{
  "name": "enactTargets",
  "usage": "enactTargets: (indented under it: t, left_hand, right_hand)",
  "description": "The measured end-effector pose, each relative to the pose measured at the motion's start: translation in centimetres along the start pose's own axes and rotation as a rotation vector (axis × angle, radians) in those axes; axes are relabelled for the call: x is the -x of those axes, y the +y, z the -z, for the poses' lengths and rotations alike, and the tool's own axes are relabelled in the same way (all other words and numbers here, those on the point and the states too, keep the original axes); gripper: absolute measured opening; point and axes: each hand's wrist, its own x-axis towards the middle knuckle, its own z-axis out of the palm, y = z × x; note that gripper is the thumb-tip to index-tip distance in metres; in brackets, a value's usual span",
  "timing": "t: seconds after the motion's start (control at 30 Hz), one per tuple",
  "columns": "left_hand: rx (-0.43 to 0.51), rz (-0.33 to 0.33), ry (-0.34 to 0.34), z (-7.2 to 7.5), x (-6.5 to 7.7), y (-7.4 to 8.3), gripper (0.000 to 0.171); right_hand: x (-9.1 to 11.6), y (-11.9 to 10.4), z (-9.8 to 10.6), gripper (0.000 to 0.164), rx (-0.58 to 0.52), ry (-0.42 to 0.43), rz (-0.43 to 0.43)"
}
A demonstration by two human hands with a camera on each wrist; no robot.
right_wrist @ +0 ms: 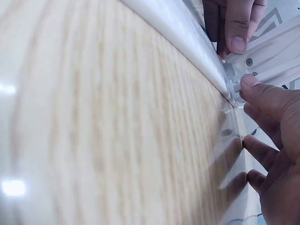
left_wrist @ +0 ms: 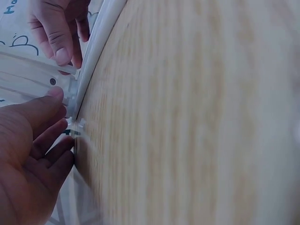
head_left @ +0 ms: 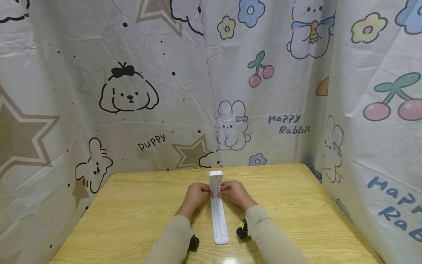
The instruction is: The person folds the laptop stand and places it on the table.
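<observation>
A long white plastic strip (head_left: pixel 219 223) lies flat on the table, pointing toward me. From its far end rises a white upright arm (head_left: pixel 215 177), joined at the base like a folding stand; a small screw shows on it in both wrist views. My left hand (head_left: pixel 196 195) pinches the joint from the left, thumb against the upright's base. On the opposite side my right hand (head_left: pixel 236 193) pinches the same joint. Fingertips of the right hand (right_wrist: pixel 276 126) touch the table in the right wrist view. The upright partly hides both hands' fingertips in the head view.
The light wood-grain table (head_left: pixel 138 212) runs back to a printed curtain (head_left: pixel 184 91), which hangs behind and along both sides. Black wrist devices (head_left: pixel 242 230) sit under the sleeves, close to the tabletop.
</observation>
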Motion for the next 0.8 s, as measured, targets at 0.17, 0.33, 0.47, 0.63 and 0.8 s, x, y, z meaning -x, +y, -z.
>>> enactTargets:
  t: [0.17, 0.33, 0.47, 0.63, 0.8]
  left_hand:
    - [0.004, 0.051, 0.013, 0.05, 0.05, -0.05, 0.007]
    - [0.016, 0.095, 0.017, 0.32, -0.01, 0.21, 0.009]
    - [0.03, 0.112, 0.012, 0.52, -0.11, 0.38, 0.008]
    - [0.004, 0.096, 0.007, 0.58, -0.22, 0.3, 0.008]
    - [-0.012, 0.054, 0.017, 0.56, -0.43, 0.17, 0.021]
  right_hand:
    - [-0.11, -0.04, -0.13, 0.008, -0.004, 0.009, -0.045]
    - [-0.22, -0.25, 0.03, 0.006, -0.005, 0.024, -0.097]
    - [-0.38, -0.4, 0.18, 0.007, 0.007, 0.02, -0.126]
    - [-0.6, -0.48, 0.32, 0.011, 0.018, 0.034, -0.137]
    - [-0.72, -0.49, 0.38, 0.014, 0.028, 0.052, -0.112]
